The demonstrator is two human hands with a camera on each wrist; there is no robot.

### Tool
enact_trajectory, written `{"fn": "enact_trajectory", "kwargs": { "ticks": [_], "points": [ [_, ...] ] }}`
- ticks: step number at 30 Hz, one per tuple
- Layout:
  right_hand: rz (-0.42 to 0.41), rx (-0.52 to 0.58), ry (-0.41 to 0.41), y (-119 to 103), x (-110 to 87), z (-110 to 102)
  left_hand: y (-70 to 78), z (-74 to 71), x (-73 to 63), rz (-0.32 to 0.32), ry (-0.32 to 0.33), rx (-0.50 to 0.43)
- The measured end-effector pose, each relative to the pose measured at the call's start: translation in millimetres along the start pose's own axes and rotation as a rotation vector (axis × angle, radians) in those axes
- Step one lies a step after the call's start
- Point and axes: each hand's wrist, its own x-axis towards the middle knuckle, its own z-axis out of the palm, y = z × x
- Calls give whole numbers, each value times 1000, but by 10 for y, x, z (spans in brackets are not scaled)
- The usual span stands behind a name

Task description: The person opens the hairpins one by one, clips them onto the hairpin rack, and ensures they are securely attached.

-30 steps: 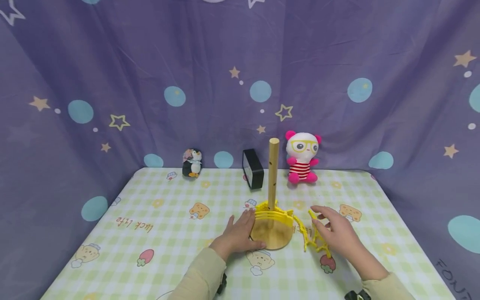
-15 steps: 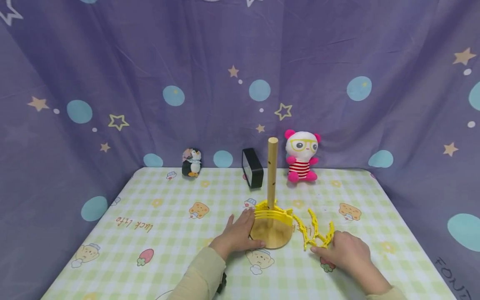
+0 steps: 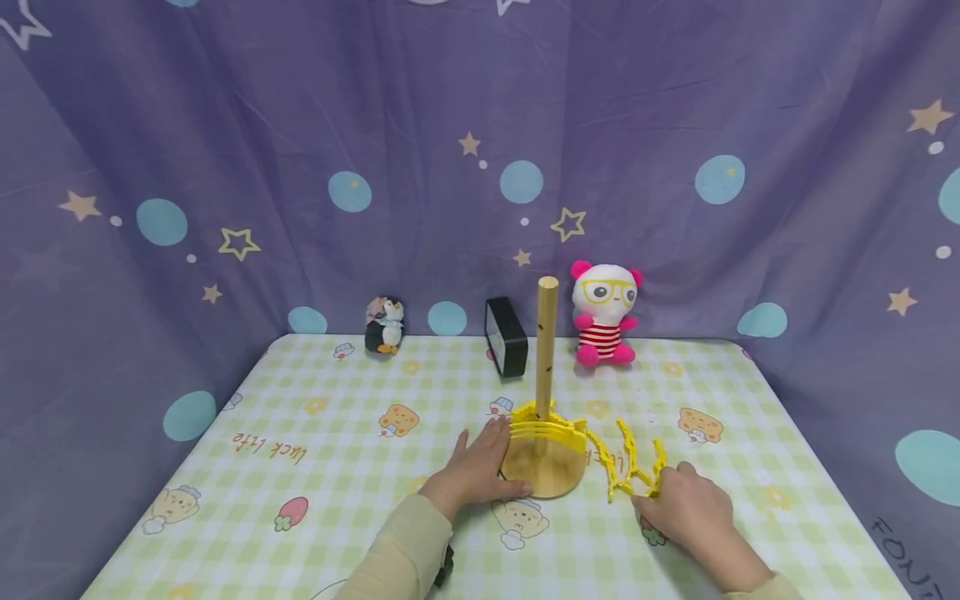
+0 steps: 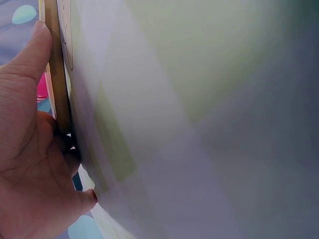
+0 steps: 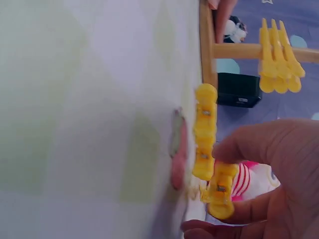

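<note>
An upright wooden stand (image 3: 546,358) has a round base and a pole with holes in it. Around its lower pole sit several curved yellow plastic pieces (image 3: 549,431). At the base's left side my left hand (image 3: 474,473) holds the rim, thumb toward the front and fingers toward the back. To the right of the stand, curved yellow segmented pieces (image 3: 630,450) lie on the cloth, some touching one another. My right hand (image 3: 693,504) pinches the rightmost yellow piece (image 5: 222,189) between thumb and fingers, which hide part of it in the head view.
Behind the stand are a black box-shaped object (image 3: 507,337) and a pink-and-white plush panda (image 3: 606,317). A small penguin toy (image 3: 385,325) stands at the back left. A checked cloth (image 3: 337,500) covers the table, with a purple curtain (image 3: 420,100) behind.
My right hand has come down toward the front from above the yellow pieces and taken hold of the rightmost one, shifting it slightly. My left hand has stayed on the base.
</note>
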Motion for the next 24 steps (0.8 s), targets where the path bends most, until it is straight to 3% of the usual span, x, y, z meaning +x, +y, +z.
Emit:
{"fn": "enact_trajectory", "kwargs": {
  "ticks": [4, 9, 13, 17, 20, 24],
  "points": [
    [7, 68, 62, 69, -18, -101, 11, -10, -7, -5, -4, -5],
    [-57, 189, 281, 118, -29, -231, 11, -17, -11, -2, 1, -2],
    [-196, 317, 456, 104, -9, -270, 9, -18, -6, -4, -1, -1],
    [-383, 433, 561, 27, 17, -286, 6, -12, -1, -7, -6, 2],
    [-474, 464, 581, -86, 42, -290, 7, -12, 3, -12, -8, 4],
    [-502, 456, 568, -301, 91, -280, 8, -11, 3, -17, -10, -1]
  ]
}}
